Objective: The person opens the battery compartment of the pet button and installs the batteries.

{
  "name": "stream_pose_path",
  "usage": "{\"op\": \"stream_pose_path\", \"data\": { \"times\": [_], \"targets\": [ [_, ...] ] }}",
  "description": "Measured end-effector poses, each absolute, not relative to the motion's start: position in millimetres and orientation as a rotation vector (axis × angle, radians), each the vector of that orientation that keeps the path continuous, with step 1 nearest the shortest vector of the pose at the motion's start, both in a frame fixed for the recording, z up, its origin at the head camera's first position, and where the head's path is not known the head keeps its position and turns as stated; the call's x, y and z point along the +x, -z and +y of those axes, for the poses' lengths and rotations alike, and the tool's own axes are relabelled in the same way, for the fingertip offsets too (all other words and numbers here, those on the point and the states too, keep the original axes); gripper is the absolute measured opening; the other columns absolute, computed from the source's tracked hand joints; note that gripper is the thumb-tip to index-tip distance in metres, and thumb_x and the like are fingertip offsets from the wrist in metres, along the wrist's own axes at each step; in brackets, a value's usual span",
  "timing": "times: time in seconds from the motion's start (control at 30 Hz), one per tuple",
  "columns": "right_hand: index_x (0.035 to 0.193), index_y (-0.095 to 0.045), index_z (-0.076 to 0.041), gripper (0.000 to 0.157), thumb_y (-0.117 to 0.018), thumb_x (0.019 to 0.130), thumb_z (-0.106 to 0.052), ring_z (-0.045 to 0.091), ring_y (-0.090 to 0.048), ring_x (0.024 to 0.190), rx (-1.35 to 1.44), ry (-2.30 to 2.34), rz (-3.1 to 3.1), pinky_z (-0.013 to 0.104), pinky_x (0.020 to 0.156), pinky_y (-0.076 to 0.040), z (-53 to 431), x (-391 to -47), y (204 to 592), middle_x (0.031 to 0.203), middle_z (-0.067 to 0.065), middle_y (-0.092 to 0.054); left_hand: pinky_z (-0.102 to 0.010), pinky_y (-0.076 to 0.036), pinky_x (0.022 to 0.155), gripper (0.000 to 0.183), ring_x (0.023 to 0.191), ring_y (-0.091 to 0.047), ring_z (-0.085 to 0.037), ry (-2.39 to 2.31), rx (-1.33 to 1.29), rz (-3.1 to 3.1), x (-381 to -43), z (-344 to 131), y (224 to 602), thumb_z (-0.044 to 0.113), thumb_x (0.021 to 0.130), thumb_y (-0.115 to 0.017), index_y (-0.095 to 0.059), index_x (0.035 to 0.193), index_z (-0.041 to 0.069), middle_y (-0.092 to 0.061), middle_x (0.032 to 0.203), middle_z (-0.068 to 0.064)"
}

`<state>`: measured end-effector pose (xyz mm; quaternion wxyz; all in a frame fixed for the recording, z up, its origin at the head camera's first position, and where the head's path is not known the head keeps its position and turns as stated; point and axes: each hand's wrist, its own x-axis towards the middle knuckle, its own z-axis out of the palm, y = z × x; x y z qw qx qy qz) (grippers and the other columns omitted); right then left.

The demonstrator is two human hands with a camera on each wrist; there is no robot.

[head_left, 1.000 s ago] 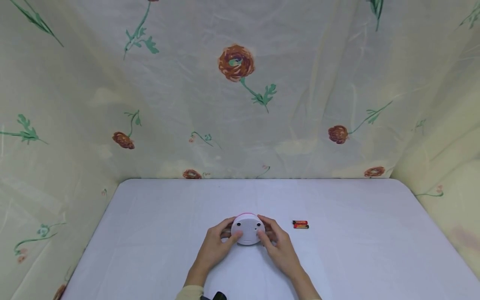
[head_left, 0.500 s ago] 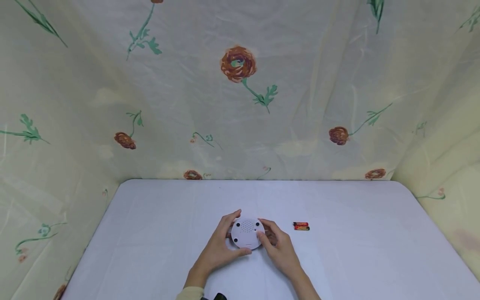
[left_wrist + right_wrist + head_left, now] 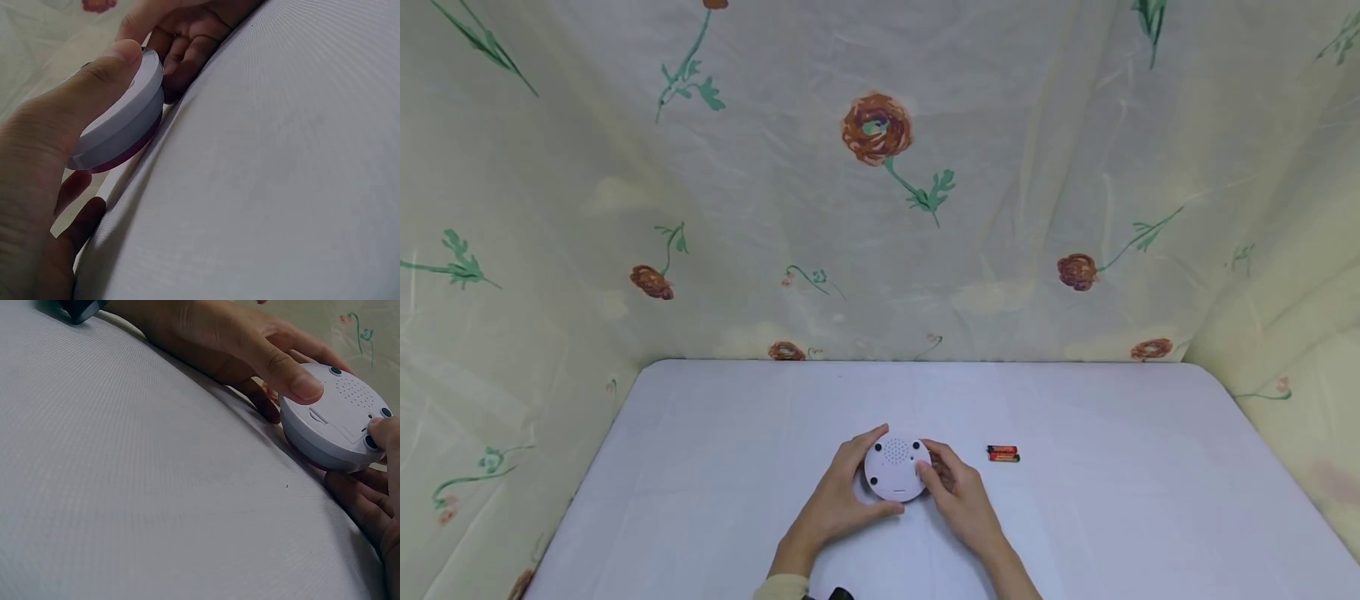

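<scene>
A round white device [image 3: 897,477] with a grid of small speaker holes, black rubber feet and a slotted cover lies face-up between both hands. In the left wrist view the device [image 3: 119,128] shows a dark pink band under its white rim. My left hand [image 3: 841,492] spans its left side, fingertips at the far edge and thumb along the near edge. My right hand [image 3: 961,493] pinches the right side, thumb on the holed face and fingers underneath. The right wrist view shows the right thumb [image 3: 384,431] beside one foot, close to the cover's edge [image 3: 347,431].
Two small red and black batteries [image 3: 1003,453] lie side by side on the white-covered table [image 3: 1112,492], right of the hands. Flower-printed cloth [image 3: 985,275] hangs behind the table and along both sides. A dark object [image 3: 840,593] shows near the left wrist.
The device's holed face has tipped toward the camera. The left thumb has slid off the face to the near edge, and the left fingers have spread to the far edge. The right hand stays put.
</scene>
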<state>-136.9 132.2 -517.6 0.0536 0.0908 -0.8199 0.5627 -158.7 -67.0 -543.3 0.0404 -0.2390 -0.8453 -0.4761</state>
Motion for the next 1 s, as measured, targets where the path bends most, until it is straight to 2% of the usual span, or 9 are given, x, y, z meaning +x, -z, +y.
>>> {"op": "stream_pose_path", "data": {
  "times": [0.2, 0.4, 0.53, 0.7, 0.9, 1.0],
  "targets": [
    [0.124, -0.059, -0.015, 0.032, -0.06, 0.093, -0.024, 0.004, -0.066, 0.093, 0.168, -1.781, -2.53, 0.016, 0.08, -0.051, 136.3, -140.5, 535.6, 0.105, 0.003, -0.071, -0.041, -0.036, 0.107, 0.103, 0.13, -0.039, -0.011, 1.393, -0.735, -2.619, -155.4, -67.3, 547.1, 0.048, 0.062, -0.085, -0.031, 0.147, 0.026, -0.039, 0.145, 0.015],
    [0.125, -0.059, -0.017, 0.035, -0.058, 0.093, -0.031, 0.004, -0.066, 0.092, 0.19, -1.776, -2.542, 0.018, 0.079, -0.052, 136.1, -139.8, 537.5, 0.104, 0.002, -0.072, -0.044, -0.036, 0.107, 0.103, 0.132, -0.038, -0.011, 1.383, -0.708, -2.666, -152.8, -68.5, 545.4, 0.043, 0.064, -0.085, -0.027, 0.148, 0.034, -0.038, 0.146, 0.015],
    [0.126, -0.058, -0.017, 0.034, -0.057, 0.094, -0.03, 0.003, -0.065, 0.088, 0.192, -1.728, -2.566, 0.02, 0.08, -0.052, 135.3, -139.1, 535.8, 0.102, 0.0, -0.072, -0.043, -0.039, 0.104, 0.101, 0.127, -0.043, -0.012, 1.368, -0.688, -2.678, -154.0, -69.4, 545.3, 0.046, 0.065, -0.083, -0.029, 0.148, 0.031, -0.042, 0.145, 0.01],
    [0.132, -0.053, -0.019, 0.039, -0.058, 0.094, -0.026, 0.004, -0.065, 0.09, 0.218, -1.707, -2.586, 0.02, 0.078, -0.053, 135.2, -139.6, 530.9, 0.116, 0.0, -0.066, -0.041, -0.042, 0.101, 0.101, 0.121, -0.047, -0.01, 1.413, -0.646, -2.674, -157.7, -69.5, 544.5, 0.05, 0.062, -0.083, -0.03, 0.147, 0.035, -0.047, 0.14, 0.008],
    [0.142, -0.04, -0.021, 0.057, -0.063, 0.091, -0.017, 0.002, -0.062, 0.082, 0.333, -1.539, -2.655, 0.018, 0.074, -0.053, 132.3, -135.7, 524.0, 0.131, -0.002, -0.05, -0.043, -0.043, 0.098, 0.099, 0.118, -0.051, -0.012, 1.459, -0.547, -2.701, -160.6, -68.4, 544.3, 0.058, 0.06, -0.081, -0.031, 0.144, 0.039, -0.053, 0.134, 0.006],
    [0.141, -0.041, -0.021, 0.057, -0.065, 0.089, -0.015, 0.001, -0.059, 0.079, 0.368, -1.381, -2.681, 0.018, 0.072, -0.052, 129.1, -132.1, 518.5, 0.135, 0.001, -0.044, -0.043, -0.043, 0.097, 0.099, 0.117, -0.053, -0.013, 1.451, -0.529, -2.706, -163.0, -67.4, 544.8, 0.06, 0.06, -0.08, -0.033, 0.144, 0.037, -0.054, 0.133, 0.006]
  ]
}}
